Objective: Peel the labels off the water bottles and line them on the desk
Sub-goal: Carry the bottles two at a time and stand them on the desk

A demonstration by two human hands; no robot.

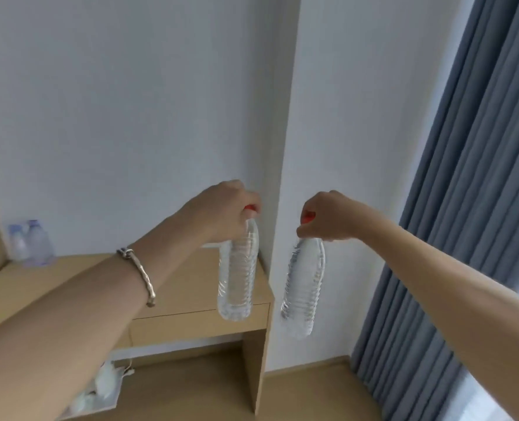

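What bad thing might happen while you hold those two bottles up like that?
1. The left hand holds the left bottle only by its red cap, and the right hand holds the right bottle the same way. Either bottle might slip loose.
2. The right bottle hangs past the end of the desk, over the floor, so if dropped it would likely fall all the way down.

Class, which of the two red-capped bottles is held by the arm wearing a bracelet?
The left bottle, gripped at its cap by the left hand; the other bottle hangs from the bare-wristed right hand.
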